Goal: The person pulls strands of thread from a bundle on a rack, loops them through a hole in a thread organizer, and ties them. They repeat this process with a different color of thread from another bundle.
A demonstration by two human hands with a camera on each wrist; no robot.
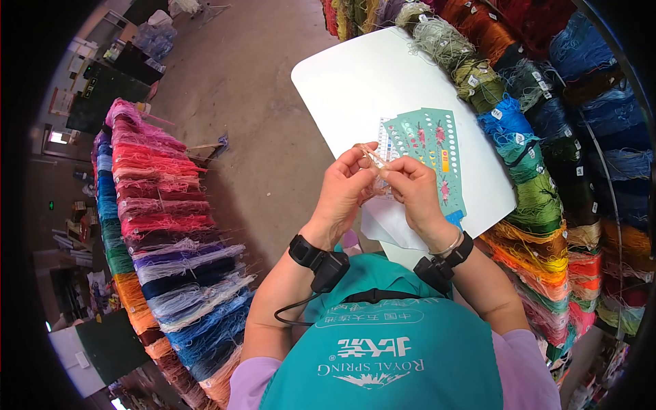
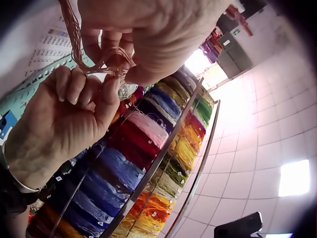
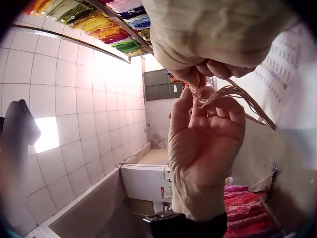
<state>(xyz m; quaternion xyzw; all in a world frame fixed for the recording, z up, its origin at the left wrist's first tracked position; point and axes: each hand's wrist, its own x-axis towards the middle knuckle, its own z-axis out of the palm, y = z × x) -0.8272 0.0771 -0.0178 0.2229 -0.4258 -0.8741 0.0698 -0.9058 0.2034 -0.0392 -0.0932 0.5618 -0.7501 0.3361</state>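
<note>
At the white table (image 1: pixel 335 82), head view, I record pale pink thread (image 2: pixel 75 39) stretched between both hands. The left hand (image 1: pixel 341 191) pinches it, thumb against fingertips; the right hand (image 1: pixel 418 196) pinches it just beside. Green printed cards (image 1: pixel 454 181) lie on the table.

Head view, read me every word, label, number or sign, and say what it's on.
"ROYAL SPRING ®": teal apron, upside down.
"中国五大连池": oval on the apron, small.
Other Chinese characters, apron: can't read reliably.
Skein tags, white printed sheet, green card, green sign: too small or blurred.
</note>
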